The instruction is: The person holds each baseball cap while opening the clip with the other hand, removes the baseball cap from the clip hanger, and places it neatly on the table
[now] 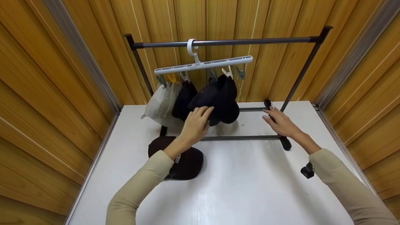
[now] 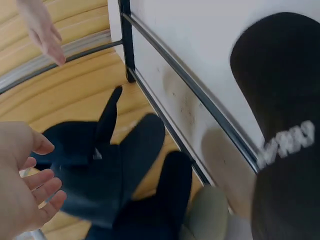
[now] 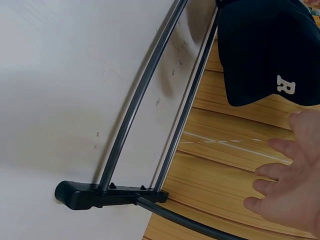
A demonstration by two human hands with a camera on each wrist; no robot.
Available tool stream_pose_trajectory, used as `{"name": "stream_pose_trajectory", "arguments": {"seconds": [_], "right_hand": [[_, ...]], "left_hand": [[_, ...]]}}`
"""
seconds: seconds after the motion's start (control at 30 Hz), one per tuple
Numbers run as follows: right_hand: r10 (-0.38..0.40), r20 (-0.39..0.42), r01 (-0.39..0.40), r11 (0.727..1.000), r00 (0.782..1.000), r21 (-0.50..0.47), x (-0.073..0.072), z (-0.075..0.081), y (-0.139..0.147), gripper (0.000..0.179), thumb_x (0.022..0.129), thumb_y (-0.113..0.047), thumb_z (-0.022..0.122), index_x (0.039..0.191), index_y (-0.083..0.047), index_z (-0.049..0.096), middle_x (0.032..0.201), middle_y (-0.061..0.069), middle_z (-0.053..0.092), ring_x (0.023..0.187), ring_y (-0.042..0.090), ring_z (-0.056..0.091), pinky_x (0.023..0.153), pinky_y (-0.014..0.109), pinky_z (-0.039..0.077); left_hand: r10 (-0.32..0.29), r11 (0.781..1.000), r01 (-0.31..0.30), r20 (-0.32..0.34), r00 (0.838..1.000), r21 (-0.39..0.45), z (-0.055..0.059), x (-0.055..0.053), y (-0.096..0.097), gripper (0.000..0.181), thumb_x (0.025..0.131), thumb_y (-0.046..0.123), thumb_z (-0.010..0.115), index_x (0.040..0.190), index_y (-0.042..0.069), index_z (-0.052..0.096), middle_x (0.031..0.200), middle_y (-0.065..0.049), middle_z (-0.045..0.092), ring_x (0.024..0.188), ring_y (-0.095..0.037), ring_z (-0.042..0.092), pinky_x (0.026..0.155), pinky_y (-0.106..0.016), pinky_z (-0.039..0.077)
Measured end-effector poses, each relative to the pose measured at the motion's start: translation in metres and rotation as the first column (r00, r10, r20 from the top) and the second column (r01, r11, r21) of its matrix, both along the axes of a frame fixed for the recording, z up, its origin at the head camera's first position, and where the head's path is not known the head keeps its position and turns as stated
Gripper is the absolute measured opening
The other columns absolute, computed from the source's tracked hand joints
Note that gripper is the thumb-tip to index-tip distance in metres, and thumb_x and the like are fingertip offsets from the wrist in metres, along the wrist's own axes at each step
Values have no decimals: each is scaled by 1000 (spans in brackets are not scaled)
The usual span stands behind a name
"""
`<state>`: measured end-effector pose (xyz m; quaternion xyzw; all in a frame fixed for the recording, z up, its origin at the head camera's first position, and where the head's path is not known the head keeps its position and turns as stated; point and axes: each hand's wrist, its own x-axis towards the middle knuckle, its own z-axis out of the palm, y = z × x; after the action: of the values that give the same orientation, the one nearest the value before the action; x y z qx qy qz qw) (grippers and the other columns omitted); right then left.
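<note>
lying nearest was a brown cap (image 1: 191, 164), under the left arm (image 1: 143, 179). the left hand (image 1: 195, 124), fingers loose, held nothing, just in front of the dark cap (image 1: 229, 104), which hung straight down from a clip (image 1: 228, 72). the right hand (image 1: 281, 123), loose too and holding nothing, was farther off, to the cap's right.

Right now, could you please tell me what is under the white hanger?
Under it, clips hold pale caps and dark caps; the rightmost clip is empty. The left hand covers part of the dark caps; overlap hides their number.
</note>
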<state>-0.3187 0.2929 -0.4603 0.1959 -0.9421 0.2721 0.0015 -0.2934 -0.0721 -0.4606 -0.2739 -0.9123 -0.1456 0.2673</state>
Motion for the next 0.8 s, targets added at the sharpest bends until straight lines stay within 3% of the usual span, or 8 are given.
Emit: {"name": "stream_pose_trajectory", "arguments": {"seconds": [0.1,0.2,0.33,0.43,0.53,0.67,0.8], "right_hand": [[5,-1,-5,1000,1000,-5,2,2,-2,52,111,-27,43,150,7,42,159,40,25,151,57,17,120,69,15],[13,5,-13,1000,1000,-5,3,1,-4,52,111,-28,42,150,7,43,159,39,25,151,56,16,120,69,15],[14,16,-14,1000,1000,-7,4,1,-5,52,111,-29,42,149,7,44,160,38,24,152,55,15,121,69,14],[16,17,-16,1000,1000,-10,5,2,-6,52,111,-28,42,149,7,44,159,39,24,151,56,16,120,70,14],[16,13,-16,1000,1000,-8,5,3,-5,52,111,-28,42,148,8,44,159,39,25,151,56,17,120,69,14],[22,2,-22,1000,1000,-17,5,5,-3,51,111,-27,42,148,9,45,158,39,26,151,56,18,121,68,14],[31,-17,-31,999,999,-28,4,8,-1,50,110,-23,43,146,11,45,157,40,29,150,57,19,121,67,16]], "left_hand": [[-1,999,2,6,1000,-36,3,-12,22,55,97,10,64,149,8,48,144,-13,57,127,-29,56,92,-41,52],[4,1000,-4,60,998,3,10,-24,37,62,97,12,64,154,8,41,153,-15,48,137,-31,49,101,-43,50],[-17,993,-3,163,987,120,22,-39,51,70,98,13,63,159,6,30,161,-18,36,147,-32,39,114,-45,42],[-60,971,3,232,971,239,31,-46,59,74,98,12,64,160,2,24,163,-20,32,150,-32,34,122,-44,33],[-106,938,-4,297,949,348,36,-51,66,77,97,12,65,160,0,22,163,-20,32,150,-33,34,124,-44,29],[-130,902,-52,383,915,429,40,-51,72,76,97,14,64,160,1,23,161,-19,36,148,-35,36,122,-49,31],[-132,884,-81,411,902,461,41,-48,76,74,97,14,64,159,3,26,158,-18,40,147,-35,38,119,-54,32]]}}
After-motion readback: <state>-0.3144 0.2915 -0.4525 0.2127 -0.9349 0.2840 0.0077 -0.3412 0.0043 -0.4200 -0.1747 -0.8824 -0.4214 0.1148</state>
